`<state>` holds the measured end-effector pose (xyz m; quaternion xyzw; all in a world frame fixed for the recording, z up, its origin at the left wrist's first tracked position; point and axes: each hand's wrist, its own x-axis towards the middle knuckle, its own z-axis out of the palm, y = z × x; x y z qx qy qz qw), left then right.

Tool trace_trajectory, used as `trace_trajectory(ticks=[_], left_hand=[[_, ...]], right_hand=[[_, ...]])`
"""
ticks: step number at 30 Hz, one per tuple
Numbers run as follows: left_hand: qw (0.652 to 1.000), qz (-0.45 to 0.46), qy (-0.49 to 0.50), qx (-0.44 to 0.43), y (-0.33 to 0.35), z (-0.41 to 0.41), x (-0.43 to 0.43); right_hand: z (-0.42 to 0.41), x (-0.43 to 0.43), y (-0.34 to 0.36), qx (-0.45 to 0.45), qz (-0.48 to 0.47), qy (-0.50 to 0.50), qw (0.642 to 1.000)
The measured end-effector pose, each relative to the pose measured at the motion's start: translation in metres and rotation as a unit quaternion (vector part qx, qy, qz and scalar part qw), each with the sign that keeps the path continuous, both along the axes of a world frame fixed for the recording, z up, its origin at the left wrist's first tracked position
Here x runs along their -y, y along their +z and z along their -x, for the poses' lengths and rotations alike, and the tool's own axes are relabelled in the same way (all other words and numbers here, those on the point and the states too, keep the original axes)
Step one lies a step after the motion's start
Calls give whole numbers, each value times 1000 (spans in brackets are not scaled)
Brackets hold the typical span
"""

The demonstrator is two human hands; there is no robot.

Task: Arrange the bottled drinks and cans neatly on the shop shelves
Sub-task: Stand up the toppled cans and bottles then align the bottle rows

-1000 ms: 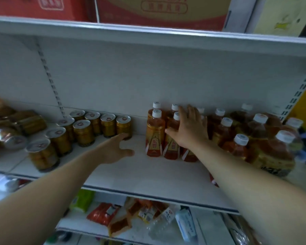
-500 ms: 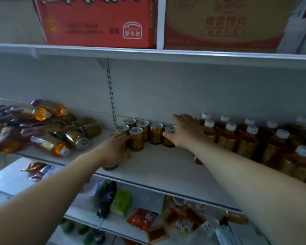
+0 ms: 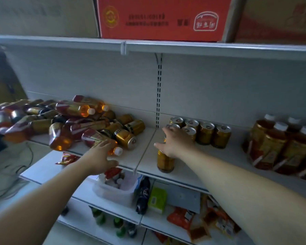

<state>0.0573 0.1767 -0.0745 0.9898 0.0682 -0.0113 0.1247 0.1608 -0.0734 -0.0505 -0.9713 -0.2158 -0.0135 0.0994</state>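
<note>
A heap of amber tea bottles and gold cans [image 3: 74, 121] lies tumbled on the left half of the white shelf [image 3: 145, 152]. My left hand [image 3: 99, 156] reaches in with spread fingers, its tips over a lying bottle [image 3: 94, 138] with a white cap. My right hand [image 3: 175, 144] rests over the top of one upright gold can [image 3: 165, 162] near the shelf's front, fingers stretched toward several standing cans [image 3: 206, 133] at the back. Upright tea bottles [image 3: 272, 144] stand at the right.
A red carton [image 3: 162, 18] sits on the shelf above. Below are a white plastic tub [image 3: 113, 191], a dark bottle [image 3: 143, 193], a green pack [image 3: 156, 196] and snack packets [image 3: 184, 218]. Bare shelf shows between the heap and the cans.
The view has swung left. My right hand left the bottles, passed the back cans and now sits on the front can. My left hand moved from that can toward the heap.
</note>
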Motion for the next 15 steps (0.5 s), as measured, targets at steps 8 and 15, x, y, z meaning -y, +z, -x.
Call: trace_trajectory(ticks=[8,15], left_hand=[[996,-67,47,-23,-22,-31,-65],[981,-179,-17,-77,-30,-60,-97]], right_hand=[[-45,-95,-24,-71,6,39,997],[-72,-148,-66,-190,20,-2,982]])
